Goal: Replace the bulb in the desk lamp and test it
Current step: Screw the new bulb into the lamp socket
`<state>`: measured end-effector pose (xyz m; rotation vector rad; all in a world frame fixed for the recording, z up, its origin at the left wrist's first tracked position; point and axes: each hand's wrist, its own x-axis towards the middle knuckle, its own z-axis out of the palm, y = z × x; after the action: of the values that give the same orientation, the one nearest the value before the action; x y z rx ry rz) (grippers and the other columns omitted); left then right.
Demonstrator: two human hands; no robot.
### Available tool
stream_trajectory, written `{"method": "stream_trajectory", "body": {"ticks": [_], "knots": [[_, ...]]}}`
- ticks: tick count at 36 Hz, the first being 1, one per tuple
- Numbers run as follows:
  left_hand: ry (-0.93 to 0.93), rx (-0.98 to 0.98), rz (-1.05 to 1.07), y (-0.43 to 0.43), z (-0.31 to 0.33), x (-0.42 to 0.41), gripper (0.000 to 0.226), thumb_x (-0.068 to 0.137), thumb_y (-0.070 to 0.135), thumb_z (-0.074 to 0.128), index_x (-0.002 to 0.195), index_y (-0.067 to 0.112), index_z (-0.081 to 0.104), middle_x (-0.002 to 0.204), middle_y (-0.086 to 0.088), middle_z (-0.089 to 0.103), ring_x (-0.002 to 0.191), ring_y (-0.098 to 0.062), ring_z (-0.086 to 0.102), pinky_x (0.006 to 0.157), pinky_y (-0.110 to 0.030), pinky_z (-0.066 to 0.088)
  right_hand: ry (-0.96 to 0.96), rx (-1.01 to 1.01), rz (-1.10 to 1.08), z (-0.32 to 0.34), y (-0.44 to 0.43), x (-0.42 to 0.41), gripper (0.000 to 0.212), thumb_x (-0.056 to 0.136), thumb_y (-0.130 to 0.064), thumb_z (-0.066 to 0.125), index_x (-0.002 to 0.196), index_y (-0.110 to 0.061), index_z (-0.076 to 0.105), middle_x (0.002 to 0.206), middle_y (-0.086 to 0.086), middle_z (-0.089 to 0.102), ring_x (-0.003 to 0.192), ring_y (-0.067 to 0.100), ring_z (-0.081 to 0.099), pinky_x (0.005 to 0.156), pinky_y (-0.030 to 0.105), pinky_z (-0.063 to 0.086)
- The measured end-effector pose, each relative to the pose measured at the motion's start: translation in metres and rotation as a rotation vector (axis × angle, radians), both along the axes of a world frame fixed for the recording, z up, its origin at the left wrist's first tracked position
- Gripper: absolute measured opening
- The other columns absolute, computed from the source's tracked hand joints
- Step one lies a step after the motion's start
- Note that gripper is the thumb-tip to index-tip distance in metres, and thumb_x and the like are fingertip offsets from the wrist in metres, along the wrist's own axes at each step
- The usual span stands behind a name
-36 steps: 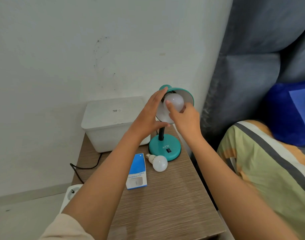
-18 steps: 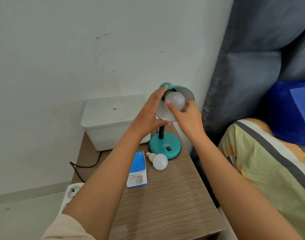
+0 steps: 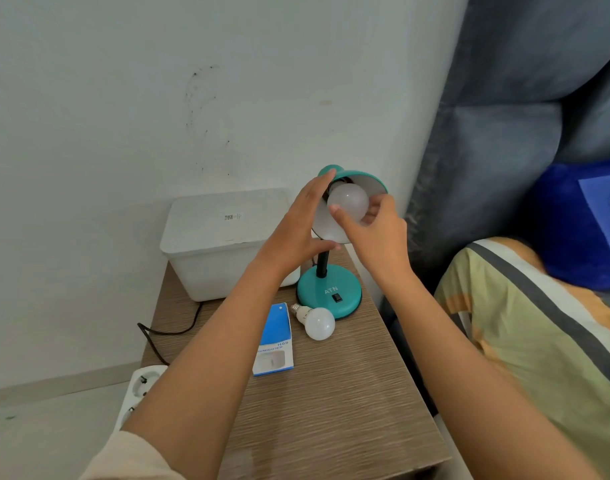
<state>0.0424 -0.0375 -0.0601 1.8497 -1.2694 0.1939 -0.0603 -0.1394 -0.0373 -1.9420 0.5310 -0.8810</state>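
Where wall (image 3: pixel 123 98) meets, wooden nightstand (image 3: pixel 348 393).

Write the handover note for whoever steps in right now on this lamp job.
Left hand: open, flat against the teal metal lamp shade, steadying it.
Right hand: fingers closed around the frosted white round bulb inside the shade.
Second white bulb lies loose on the wood-grain bedside table, touching the teal lamp base, beside a blue and white cardboard box.
Done: one bulb out.
Left: seat the held bulb fully, then press the black rocker switch to test. Whether the lamp is plugged in cannot be told.
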Motion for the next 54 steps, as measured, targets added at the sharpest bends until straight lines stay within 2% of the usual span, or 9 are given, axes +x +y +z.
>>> {"method": "stream_trajectory", "body": {"ticks": [10, 14, 19, 23, 33, 39, 45, 51, 54], "knots": [[-0.013, 0.000, -0.003, 0.000, 0.000, 0.000, 0.109, 0.064, 0.009, 0.085, 0.142, 0.030, 0.012, 0.145, 0.013, 0.020, 0.130, 0.010, 0.018, 0.105, 0.001, 0.013, -0.028, -0.043, -0.019, 0.000, 0.001, 0.003, 0.060, 0.079, -0.039, 0.069, 0.126, -0.010, 0.044, 0.121, 0.005, 0.056, 0.109, 0.016, 0.054, 0.088, 0.026, 0.047], [-0.016, 0.000, 0.002, 0.000, 0.000, 0.000, 0.108, 0.064, 0.008, 0.085, 0.141, 0.031, 0.012, 0.144, 0.012, 0.020, 0.129, 0.010, 0.018, 0.104, 0.002, 0.013, 0.018, 0.064, -0.003, -0.003, 0.001, 0.003, 0.053, 0.083, -0.044, 0.063, 0.121, -0.010, 0.048, 0.108, 0.005, 0.063, 0.087, 0.011, 0.058, 0.064, 0.012, 0.042], [-0.009, 0.000, -0.002, -0.001, -0.001, 0.000, 0.108, 0.065, 0.010, 0.085, 0.141, 0.031, 0.011, 0.144, 0.012, 0.020, 0.130, 0.009, 0.018, 0.105, 0.001, 0.013, -0.043, -0.078, -0.051, -0.006, 0.008, 0.000, 0.056, 0.082, -0.036, 0.066, 0.128, -0.012, 0.044, 0.123, 0.006, 0.058, 0.110, 0.016, 0.056, 0.093, 0.027, 0.048], [0.002, 0.000, 0.002, 0.000, 0.000, 0.000, 0.109, 0.064, 0.007, 0.085, 0.141, 0.031, 0.011, 0.144, 0.012, 0.020, 0.128, 0.010, 0.018, 0.104, 0.002, 0.013, -0.007, 0.025, -0.040, 0.001, 0.001, 0.001, 0.048, 0.083, -0.042, 0.064, 0.117, -0.010, 0.053, 0.095, -0.001, 0.060, 0.099, 0.018, 0.061, 0.075, 0.015, 0.047], [-0.002, 0.005, 0.004, 0.000, 0.001, 0.001, 0.109, 0.064, 0.008, 0.084, 0.143, 0.029, 0.012, 0.143, 0.013, 0.021, 0.128, 0.011, 0.018, 0.103, 0.002, 0.014, -0.032, 0.186, -0.023, 0.000, 0.000, 0.008, 0.049, 0.078, -0.050, 0.064, 0.111, -0.015, 0.054, 0.104, 0.005, 0.064, 0.093, 0.020, 0.065, 0.086, 0.034, 0.054], [-0.008, -0.008, -0.015, -0.002, -0.001, 0.000, 0.108, 0.064, 0.008, 0.085, 0.141, 0.028, 0.013, 0.144, 0.010, 0.021, 0.130, 0.008, 0.019, 0.105, 0.000, 0.014, -0.009, -0.172, -0.025, 0.000, 0.003, 0.005, 0.061, 0.078, -0.031, 0.071, 0.129, -0.011, 0.045, 0.126, 0.005, 0.055, 0.116, 0.018, 0.052, 0.099, 0.033, 0.045], [-0.014, -0.002, 0.004, -0.001, -0.001, 0.000, 0.108, 0.064, 0.007, 0.085, 0.142, 0.028, 0.013, 0.142, 0.011, 0.021, 0.127, 0.011, 0.019, 0.103, 0.002, 0.014, -0.019, 0.026, -0.054, 0.001, 0.001, 0.005, 0.040, 0.081, -0.042, 0.066, 0.103, -0.010, 0.059, 0.097, 0.008, 0.068, 0.073, 0.006, 0.057, 0.059, 0.008, 0.044], [-0.015, -0.006, -0.004, -0.002, -0.002, -0.001, 0.107, 0.066, 0.009, 0.085, 0.142, 0.028, 0.013, 0.143, 0.010, 0.022, 0.130, 0.007, 0.020, 0.105, 0.000, 0.015, -0.021, -0.152, -0.031, -0.004, 0.004, 0.005, 0.063, 0.076, -0.034, 0.073, 0.128, -0.014, 0.044, 0.127, 0.005, 0.055, 0.115, 0.018, 0.052, 0.097, 0.034, 0.047], [-0.004, -0.009, 0.002, -0.001, -0.001, -0.001, 0.108, 0.064, 0.007, 0.085, 0.142, 0.028, 0.013, 0.143, 0.011, 0.022, 0.128, 0.011, 0.019, 0.103, 0.002, 0.014, -0.014, -0.025, -0.038, 0.001, 0.002, 0.003, 0.052, 0.077, -0.036, 0.072, 0.118, -0.010, 0.052, 0.111, 0.006, 0.062, 0.095, 0.015, 0.059, 0.077, 0.021, 0.050]]}}
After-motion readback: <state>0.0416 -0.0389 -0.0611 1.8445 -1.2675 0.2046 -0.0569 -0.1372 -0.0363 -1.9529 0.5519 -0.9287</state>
